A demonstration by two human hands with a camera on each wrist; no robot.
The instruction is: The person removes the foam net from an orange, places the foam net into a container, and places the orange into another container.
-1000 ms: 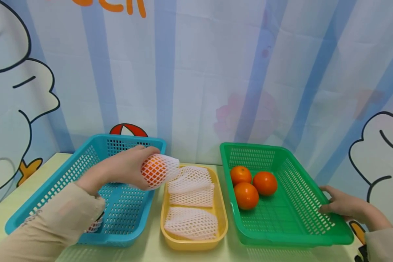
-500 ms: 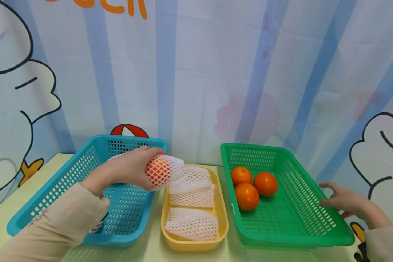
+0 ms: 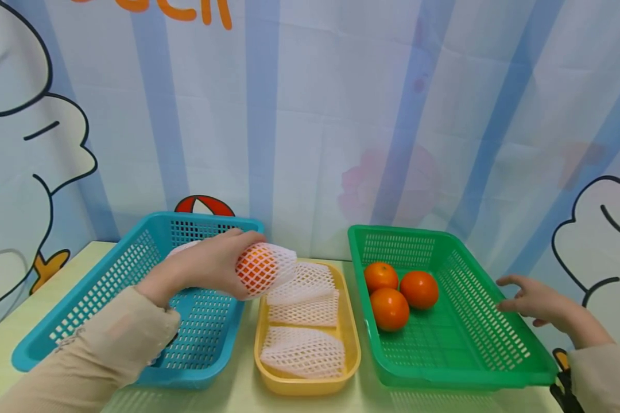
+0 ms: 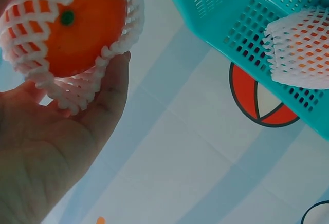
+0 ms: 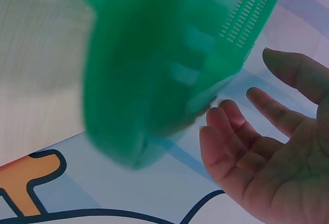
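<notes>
My left hand point(image 3: 212, 264) grips an orange point(image 3: 257, 269) wrapped in a white foam net, over the right side of the blue basket point(image 3: 201, 344). In the left wrist view, the orange's bare end with its green stem mark point(image 4: 67, 18) shows through the net's opening. Above the right rim of the green basket point(image 3: 444, 378) hovers my right hand point(image 3: 539, 301), holding nothing, its fingers loosely bent and apart. Three bare oranges point(image 3: 390, 310) sit together at that basket's left side. White foam nets point(image 3: 302, 351) lie flat in the yellow tray point(image 3: 310, 387) between the baskets.
Another net-wrapped orange point(image 4: 303, 49) shows inside the blue basket in the left wrist view; my left arm hides much of that basket in the head view. Behind the table point(image 3: 240, 396) hangs a striped curtain point(image 3: 310, 126), close to the containers' back edges.
My left hand has shifted slightly right with the wrapped orange, toward the yellow tray. The right hand has come off the green basket's rim and moved a little up and left.
</notes>
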